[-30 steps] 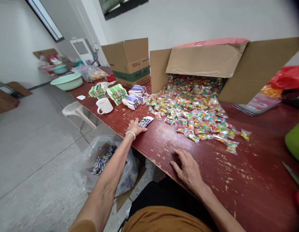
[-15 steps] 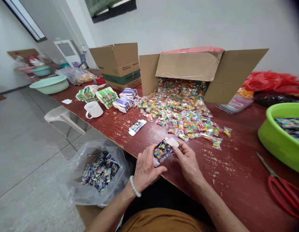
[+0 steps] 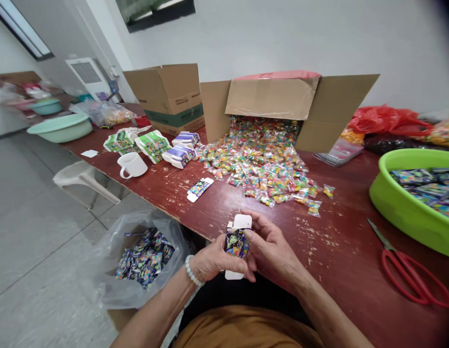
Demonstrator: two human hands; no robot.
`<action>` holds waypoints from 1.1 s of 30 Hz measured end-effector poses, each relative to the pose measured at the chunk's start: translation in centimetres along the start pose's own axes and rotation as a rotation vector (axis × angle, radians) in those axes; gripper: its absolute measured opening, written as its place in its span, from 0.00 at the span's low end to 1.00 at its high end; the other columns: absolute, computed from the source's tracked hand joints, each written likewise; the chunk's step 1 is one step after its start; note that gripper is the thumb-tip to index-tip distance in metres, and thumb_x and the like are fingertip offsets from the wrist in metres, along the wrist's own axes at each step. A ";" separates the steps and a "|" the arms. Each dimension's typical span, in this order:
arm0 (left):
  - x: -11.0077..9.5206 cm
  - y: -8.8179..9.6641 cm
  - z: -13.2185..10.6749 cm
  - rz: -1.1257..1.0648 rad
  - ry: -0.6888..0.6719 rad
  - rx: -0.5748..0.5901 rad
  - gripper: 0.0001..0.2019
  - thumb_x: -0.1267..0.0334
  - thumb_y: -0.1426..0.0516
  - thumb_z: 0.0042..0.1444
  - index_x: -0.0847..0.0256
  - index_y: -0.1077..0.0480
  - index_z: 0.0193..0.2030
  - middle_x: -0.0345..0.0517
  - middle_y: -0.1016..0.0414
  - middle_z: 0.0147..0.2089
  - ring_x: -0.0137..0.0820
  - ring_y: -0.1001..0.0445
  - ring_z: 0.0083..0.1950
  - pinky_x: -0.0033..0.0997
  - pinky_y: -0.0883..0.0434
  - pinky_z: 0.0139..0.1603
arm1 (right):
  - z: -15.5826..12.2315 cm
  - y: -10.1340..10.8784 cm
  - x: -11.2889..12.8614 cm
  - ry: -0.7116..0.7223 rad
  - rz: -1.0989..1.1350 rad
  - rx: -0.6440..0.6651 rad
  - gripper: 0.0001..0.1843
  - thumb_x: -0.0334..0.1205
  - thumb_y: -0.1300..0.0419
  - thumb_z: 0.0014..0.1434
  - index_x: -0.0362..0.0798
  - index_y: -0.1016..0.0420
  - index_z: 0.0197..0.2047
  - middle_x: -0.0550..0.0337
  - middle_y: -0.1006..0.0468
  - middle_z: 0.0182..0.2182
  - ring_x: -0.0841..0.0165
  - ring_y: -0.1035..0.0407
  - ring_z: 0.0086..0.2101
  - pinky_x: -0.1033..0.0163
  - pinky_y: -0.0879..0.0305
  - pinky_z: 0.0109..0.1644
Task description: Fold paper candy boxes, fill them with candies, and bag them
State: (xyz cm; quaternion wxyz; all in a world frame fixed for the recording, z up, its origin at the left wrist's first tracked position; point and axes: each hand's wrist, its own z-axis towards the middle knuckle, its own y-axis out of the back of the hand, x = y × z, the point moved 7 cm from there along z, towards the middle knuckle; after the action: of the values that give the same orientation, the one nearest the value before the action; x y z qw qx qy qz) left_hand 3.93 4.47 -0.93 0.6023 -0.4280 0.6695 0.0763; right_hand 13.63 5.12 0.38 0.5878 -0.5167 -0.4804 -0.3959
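A small printed candy box [image 3: 236, 243], dark purple with a cartoon figure, is upright between my two hands, its white end flaps sticking out at top and bottom. My left hand [image 3: 215, 261] grips its left side, thumb across the lower front. On its right side, my right hand [image 3: 269, 244] holds it with the thumb near the top edge and fingers behind. Another flat carton [image 3: 200, 189] lies on the table just beyond. Wrapped candies [image 3: 264, 164] spill towards me from an open cardboard box [image 3: 271, 101].
Red-handled scissors [image 3: 409, 275] and a lime-green basin [image 3: 409, 208] of packets are at right. A white mug [image 3: 133, 165] and bundled cartons [image 3: 153, 146] stand at left. Below the table edge sits a plastic bag [image 3: 104, 270] of packets, near a white stool [image 3: 82, 176].
The candy box has turned from slanted to upright and come closer to me. My right hand has moved in around its side. The view has shifted slightly right.
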 end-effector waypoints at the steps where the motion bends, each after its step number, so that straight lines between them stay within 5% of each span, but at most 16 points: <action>1: -0.2 0.1 0.0 0.034 -0.023 -0.024 0.19 0.55 0.29 0.35 0.66 0.25 0.31 0.48 0.23 0.28 0.33 0.24 0.28 0.29 0.29 0.32 | -0.1 0.1 0.2 0.019 -0.033 -0.009 0.28 0.46 0.41 0.59 0.54 0.40 0.62 0.54 0.26 0.47 0.66 0.28 0.38 0.59 0.28 0.41; 7: -1.1 1.1 0.0 0.153 -0.096 -0.193 0.13 0.59 0.33 0.45 0.66 0.25 0.32 0.44 0.25 0.25 0.30 0.27 0.26 0.29 0.28 0.30 | -0.5 1.5 1.8 0.174 -0.318 -0.194 0.33 0.41 0.38 0.56 0.55 0.44 0.64 0.51 0.34 0.56 0.63 0.34 0.47 0.56 0.31 0.48; 10: -0.7 1.5 0.4 0.133 -0.123 -0.282 0.15 0.57 0.33 0.46 0.66 0.25 0.35 0.43 0.25 0.26 0.29 0.28 0.25 0.30 0.28 0.28 | -0.5 1.2 1.7 0.161 -0.319 -0.177 0.31 0.41 0.37 0.55 0.53 0.39 0.61 0.52 0.30 0.53 0.64 0.31 0.42 0.58 0.30 0.44; 12: -0.5 1.6 0.7 0.118 -0.149 -0.325 0.17 0.55 0.34 0.47 0.66 0.25 0.39 0.45 0.24 0.29 0.29 0.28 0.26 0.29 0.28 0.28 | -0.2 0.6 0.9 0.085 -0.266 -0.112 0.21 0.44 0.38 0.56 0.51 0.30 0.54 0.55 0.24 0.43 0.66 0.29 0.34 0.60 0.29 0.37; 15: -1.0 1.4 0.9 0.183 -0.210 -0.324 0.19 0.59 0.34 0.48 0.64 0.26 0.46 0.48 0.21 0.39 0.34 0.24 0.37 0.32 0.27 0.39 | 0.0 0.4 0.4 0.033 -0.205 -0.097 0.13 0.46 0.41 0.58 0.47 0.23 0.41 0.57 0.22 0.33 0.66 0.28 0.30 0.61 0.30 0.35; 19: -2.4 1.5 0.1 0.210 -0.303 -0.352 0.25 0.64 0.34 0.47 0.58 0.33 0.53 0.48 0.25 0.52 0.36 0.27 0.53 0.34 0.31 0.54 | 0.2 1.3 1.2 0.078 -0.224 -0.143 0.12 0.45 0.40 0.58 0.48 0.23 0.42 0.57 0.20 0.37 0.64 0.27 0.37 0.59 0.31 0.44; 26: -2.4 1.8 -1.7 0.203 -0.432 -0.557 0.29 0.63 0.37 0.53 0.52 0.44 0.60 0.45 0.22 0.44 0.33 0.22 0.40 0.32 0.26 0.42 | 0.0 1.7 -0.2 0.011 0.043 -0.244 0.26 0.45 0.34 0.53 0.53 0.38 0.53 0.63 0.23 0.32 0.67 0.28 0.32 0.63 0.31 0.36; 33: -2.3 2.0 -1.3 0.300 -0.428 -0.552 0.17 0.60 0.40 0.56 0.56 0.33 0.52 0.47 0.23 0.49 0.33 0.24 0.45 0.31 0.27 0.45 | -0.2 1.4 0.4 0.092 -0.040 -0.245 0.14 0.48 0.37 0.56 0.49 0.28 0.42 0.61 0.24 0.31 0.69 0.31 0.32 0.64 0.34 0.37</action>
State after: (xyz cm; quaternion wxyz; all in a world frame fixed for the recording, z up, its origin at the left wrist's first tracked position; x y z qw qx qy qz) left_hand 1.39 6.02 0.57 0.5724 -0.4457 0.5382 0.4289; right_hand 15.06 5.17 0.43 0.5339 -0.5561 -0.4111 -0.4864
